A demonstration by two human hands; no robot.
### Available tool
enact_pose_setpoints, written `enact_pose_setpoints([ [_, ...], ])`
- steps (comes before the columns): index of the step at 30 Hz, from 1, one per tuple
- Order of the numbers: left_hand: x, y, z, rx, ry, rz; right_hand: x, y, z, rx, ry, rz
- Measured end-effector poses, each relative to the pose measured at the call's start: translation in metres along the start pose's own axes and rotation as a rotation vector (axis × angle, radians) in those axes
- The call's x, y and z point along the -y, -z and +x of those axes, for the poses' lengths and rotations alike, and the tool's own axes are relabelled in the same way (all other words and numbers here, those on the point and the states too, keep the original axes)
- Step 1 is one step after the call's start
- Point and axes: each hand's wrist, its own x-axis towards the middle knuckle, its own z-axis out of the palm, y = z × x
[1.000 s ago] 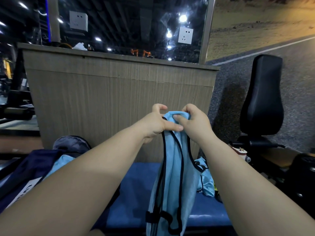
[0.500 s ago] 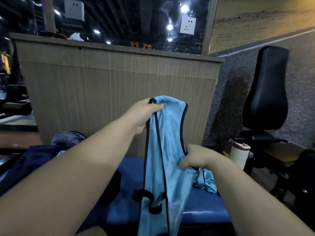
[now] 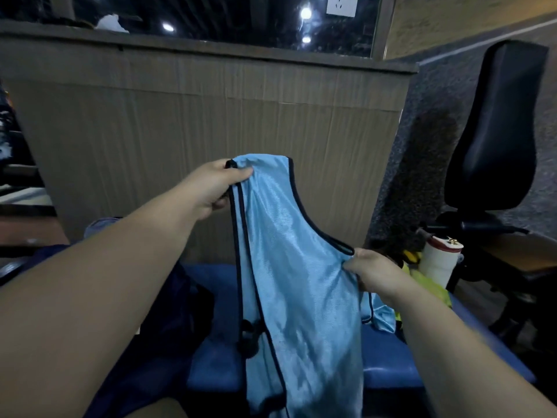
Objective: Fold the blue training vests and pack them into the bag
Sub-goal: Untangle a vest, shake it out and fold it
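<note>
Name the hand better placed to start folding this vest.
Right, probably: the right hand pinches the free side edge of the shiny light-blue black-trimmed vest, while the left hand holds its shoulder up.

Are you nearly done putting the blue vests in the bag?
Not nearly. Nothing shows as finished: the dark bag is mostly hidden behind the left arm. In hand: the left hand and right hand hold one blue vest up, unfolded. Left: fold it, then the second vest lying on the blue bench, and pack both.
</note>
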Motion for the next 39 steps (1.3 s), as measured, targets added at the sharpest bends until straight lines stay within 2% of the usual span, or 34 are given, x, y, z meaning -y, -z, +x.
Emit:
enact_pose_setpoints([
  [7, 0.002, -0.026, 0.017, -0.003, -0.049, 0.066, -0.014, -0.014, 0.013, -0.342, 0.022, -0.336],
  [9, 0.005, -0.034, 0.021, -0.015, -0.017, 0.048, -0.007, -0.025, 0.006, -0.487, 0.112, -0.357],
  [11, 0.009, -0.044, 0.023, 0.003, 0.024, 0.009, 0.002, -0.04, 0.002, -0.581, 0.28, -0.279],
  [12, 0.01, -0.05, 0.023, 0.021, 0.042, -0.003, 0.007, -0.049, 0.001, -0.558, 0.361, -0.226],
  [14, 0.014, -0.063, 0.022, 0.062, 0.068, -0.015, 0.021, -0.066, -0.001, -0.405, 0.454, -0.124],
  [16, 0.018, -0.074, 0.02, 0.132, 0.099, -0.041, 0.037, -0.076, -0.001, -0.233, 0.433, -0.036],
  [17, 0.019, -0.078, 0.018, 0.186, 0.115, -0.061, 0.042, -0.078, 0.003, -0.202, 0.413, -0.002],
  [20, 0.02, -0.081, 0.013, 0.318, 0.143, -0.159, 0.055, -0.079, 0.009, -0.274, 0.371, 0.138],
  [24, 0.02, -0.076, 0.008, 0.387, 0.184, -0.301, 0.06, -0.076, 0.013, -0.337, 0.306, 0.24],
  [27, 0.019, -0.072, 0.005, 0.391, 0.149, -0.299, 0.064, -0.073, 0.014, -0.336, 0.296, 0.227],
  [33, 0.005, -0.066, -0.007, 0.44, 0.153, -0.291, 0.075, -0.059, 0.001, -0.194, 0.372, 0.299],
  [39, -0.01, -0.067, -0.022, 0.385, 0.141, -0.201, 0.089, -0.048, -0.013, -0.301, 0.353, 0.202],
])
